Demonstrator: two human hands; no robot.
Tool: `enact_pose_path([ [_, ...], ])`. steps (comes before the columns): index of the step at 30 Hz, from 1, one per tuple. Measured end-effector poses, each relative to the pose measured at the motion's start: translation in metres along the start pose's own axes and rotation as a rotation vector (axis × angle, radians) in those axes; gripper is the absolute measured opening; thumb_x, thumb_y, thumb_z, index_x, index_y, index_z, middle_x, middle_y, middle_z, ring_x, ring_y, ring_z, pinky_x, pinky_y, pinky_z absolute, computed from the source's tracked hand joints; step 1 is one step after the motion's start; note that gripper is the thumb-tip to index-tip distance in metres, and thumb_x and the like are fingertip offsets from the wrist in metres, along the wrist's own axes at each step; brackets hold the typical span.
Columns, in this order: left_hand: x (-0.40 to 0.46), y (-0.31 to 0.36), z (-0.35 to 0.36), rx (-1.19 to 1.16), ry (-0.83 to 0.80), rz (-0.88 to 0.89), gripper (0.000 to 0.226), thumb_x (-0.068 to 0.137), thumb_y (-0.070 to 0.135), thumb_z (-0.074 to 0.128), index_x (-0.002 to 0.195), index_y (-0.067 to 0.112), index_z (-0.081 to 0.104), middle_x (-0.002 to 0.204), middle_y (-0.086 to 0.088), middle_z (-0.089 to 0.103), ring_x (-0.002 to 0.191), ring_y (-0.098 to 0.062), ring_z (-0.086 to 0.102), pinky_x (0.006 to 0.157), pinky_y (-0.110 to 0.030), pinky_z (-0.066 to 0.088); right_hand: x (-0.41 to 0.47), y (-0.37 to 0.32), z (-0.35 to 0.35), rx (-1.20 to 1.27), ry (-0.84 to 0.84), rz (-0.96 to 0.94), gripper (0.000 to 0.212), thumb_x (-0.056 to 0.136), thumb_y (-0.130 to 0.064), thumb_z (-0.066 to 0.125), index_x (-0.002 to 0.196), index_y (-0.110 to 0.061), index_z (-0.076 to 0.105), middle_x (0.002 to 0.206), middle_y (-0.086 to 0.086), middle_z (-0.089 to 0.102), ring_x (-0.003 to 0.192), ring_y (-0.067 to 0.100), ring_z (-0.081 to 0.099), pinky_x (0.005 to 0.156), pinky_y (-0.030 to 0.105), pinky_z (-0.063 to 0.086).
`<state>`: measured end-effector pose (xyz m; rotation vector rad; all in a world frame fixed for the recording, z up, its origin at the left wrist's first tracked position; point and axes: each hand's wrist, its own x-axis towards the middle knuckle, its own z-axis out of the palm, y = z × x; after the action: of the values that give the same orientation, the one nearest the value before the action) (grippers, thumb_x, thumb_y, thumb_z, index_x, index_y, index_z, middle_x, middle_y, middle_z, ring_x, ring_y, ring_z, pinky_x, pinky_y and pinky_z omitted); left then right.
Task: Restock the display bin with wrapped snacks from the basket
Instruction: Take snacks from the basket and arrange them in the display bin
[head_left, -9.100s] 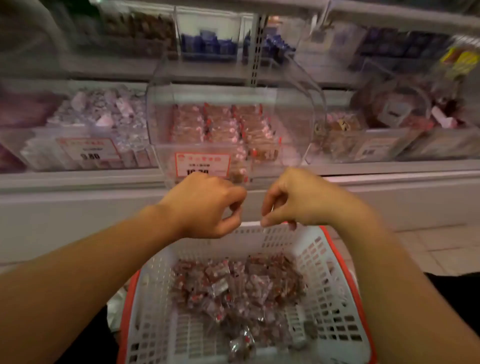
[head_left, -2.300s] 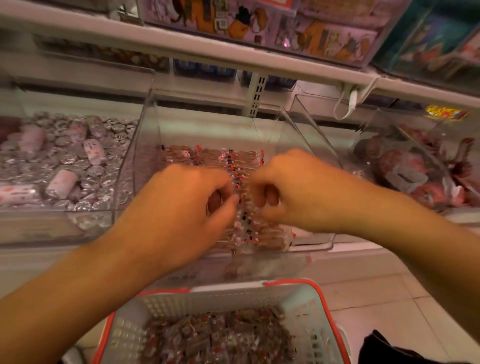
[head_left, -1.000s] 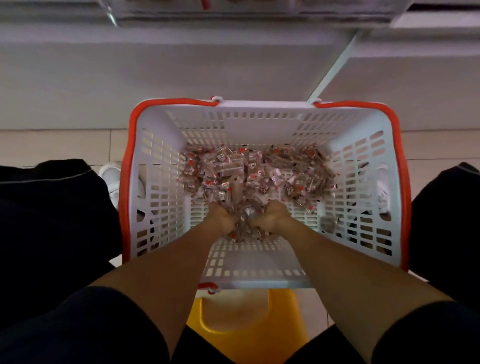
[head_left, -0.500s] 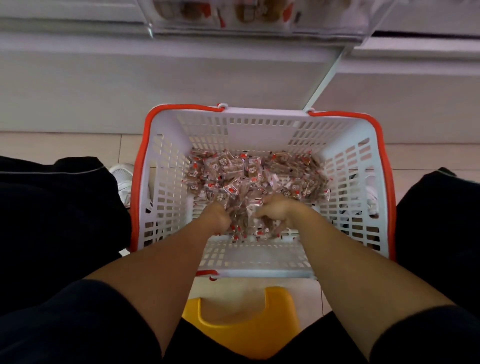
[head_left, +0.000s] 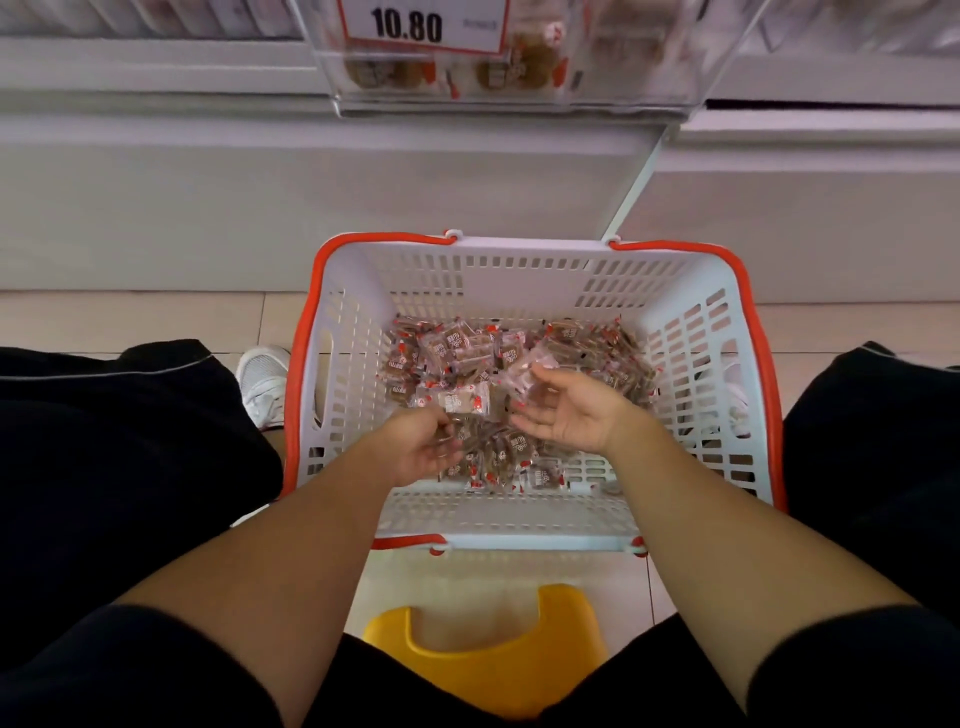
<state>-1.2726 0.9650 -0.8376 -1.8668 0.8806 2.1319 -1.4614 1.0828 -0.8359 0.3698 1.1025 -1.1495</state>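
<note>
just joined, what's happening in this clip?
A seated person is gathering wrapped snacks from a white basket with a red rim on the floor. The left hand grips a few wrappers; the right hand, palm up, has one wrapper at its fingertips. The clear display bin with the 10.80 price tag sits above, partly stocked.

Looking straight down into a white slotted plastic basket with an orange rim (head_left: 306, 364), standing on pale floor tiles (head_left: 130, 322). Inside, a heap of small clear-wrapped brown snacks (head_left: 587, 343). Left hand (head_left: 415, 449) curled around several wrappers; right hand (head_left: 563, 413) palm-up, fingers pinching one clear packet (head_left: 524, 371). Above, a clear plastic display bin (head_left: 519, 78) bearing a red-edged price tag reading 10.80 (head_left: 415, 23). Below, a yellow plastic stool (head_left: 483, 654).
</note>
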Motion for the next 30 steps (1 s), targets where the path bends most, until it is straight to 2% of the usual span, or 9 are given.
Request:
enact_pose_path([
  [3, 0.001, 0.009, 0.004, -0.061, -0.018, 0.059, 0.024, 0.101, 0.011, 0.045, 0.08, 0.008, 0.055, 0.073, -0.005, 0.057, 0.069, -0.016, 0.059, 0.072, -0.035, 0.058, -0.002, 0.002, 0.001, 0.067, -0.06, -0.048, 0.017, 0.081, -0.018, 0.073, 0.094, -0.011, 0.065, 0.11, 0.013, 0.068, 0.115, 0.031, 0.062, 0.093, 0.048, 0.055],
  [7, -0.005, 0.018, 0.013, 0.053, -0.173, 0.124, 0.013, 0.099, 0.009, 0.049, 0.108, 0.005, 0.058, 0.081, -0.005, 0.064, 0.072, -0.015, 0.062, 0.069, -0.032, 0.058, -0.004, 0.006, 0.014, 0.037, -0.092, -0.102, 0.042, 0.082, -0.011, 0.071, 0.121, -0.008, 0.057, 0.107, 0.014, 0.074, 0.101, 0.028, 0.072, 0.087, 0.04, 0.059],
  [10, -0.015, 0.022, 0.017, 0.019, -0.374, 0.102, 0.018, 0.091, 0.004, 0.054, 0.109, 0.005, 0.058, 0.095, -0.009, 0.072, 0.08, -0.019, 0.068, 0.069, -0.033, 0.057, -0.006, 0.005, 0.016, 0.054, -0.058, -0.192, 0.034, 0.085, -0.012, 0.069, 0.117, -0.008, 0.06, 0.101, 0.01, 0.075, 0.095, 0.022, 0.072, 0.081, 0.032, 0.06],
  [15, -0.027, 0.029, 0.013, -0.163, -0.692, -0.049, 0.052, 0.095, 0.037, 0.054, 0.131, 0.0, 0.056, 0.114, -0.022, 0.065, 0.102, -0.032, 0.067, 0.084, -0.039, 0.059, -0.015, -0.007, 0.015, -0.217, -0.13, -0.213, 0.035, 0.094, -0.01, 0.063, 0.129, -0.013, 0.062, 0.107, 0.008, 0.072, 0.097, 0.022, 0.067, 0.09, 0.037, 0.055],
  [18, -0.031, 0.031, 0.016, -0.22, -0.688, -0.073, 0.044, 0.096, 0.025, 0.056, 0.131, -0.002, 0.051, 0.106, -0.022, 0.064, 0.099, -0.033, 0.068, 0.08, -0.037, 0.061, -0.018, -0.014, 0.022, -0.312, -0.145, -0.231, 0.041, 0.09, -0.009, 0.066, 0.13, -0.021, 0.063, 0.107, 0.004, 0.073, 0.089, 0.017, 0.068, 0.085, 0.035, 0.054],
  [21, -0.034, 0.03, 0.018, -0.273, -0.672, -0.048, 0.038, 0.092, 0.015, 0.056, 0.126, -0.003, 0.051, 0.103, -0.022, 0.062, 0.097, -0.034, 0.067, 0.076, -0.037, 0.062, -0.019, -0.019, 0.024, -0.263, -0.141, -0.259, 0.038, 0.088, -0.004, 0.066, 0.125, -0.016, 0.065, 0.093, 0.001, 0.074, 0.076, 0.011, 0.066, 0.061, 0.023, 0.053],
  [25, -0.037, 0.031, 0.018, -0.303, -0.716, -0.03, 0.04, 0.093, 0.012, 0.055, 0.132, 0.004, 0.053, 0.122, -0.024, 0.06, 0.109, -0.036, 0.062, 0.093, -0.042, 0.055, -0.02, -0.022, 0.02, -0.192, -0.181, -0.238, 0.043, 0.083, -0.002, 0.067, 0.125, -0.008, 0.062, 0.083, 0.002, 0.069, 0.07, 0.012, 0.06, 0.06, 0.021, 0.052],
  [28, -0.036, 0.036, 0.016, -0.282, -0.771, -0.028, 0.046, 0.096, 0.017, 0.051, 0.141, 0.007, 0.049, 0.141, -0.026, 0.049, 0.125, -0.041, 0.054, 0.099, -0.044, 0.052, -0.024, -0.023, 0.021, -0.297, -0.222, -0.222, 0.048, 0.082, -0.004, 0.068, 0.129, -0.011, 0.06, 0.082, 0.002, 0.071, 0.07, 0.012, 0.062, 0.058, 0.021, 0.051],
  [30, -0.036, 0.039, 0.015, -0.244, -0.802, -0.019, 0.049, 0.096, 0.023, 0.051, 0.141, 0.005, 0.049, 0.14, -0.028, 0.049, 0.13, -0.042, 0.05, 0.101, -0.044, 0.05, -0.028, -0.025, 0.025, -0.424, -0.251, -0.211, 0.043, 0.087, -0.002, 0.066, 0.128, -0.014, 0.061, 0.085, 0.002, 0.073, 0.067, 0.012, 0.065, 0.054, 0.02, 0.05],
])
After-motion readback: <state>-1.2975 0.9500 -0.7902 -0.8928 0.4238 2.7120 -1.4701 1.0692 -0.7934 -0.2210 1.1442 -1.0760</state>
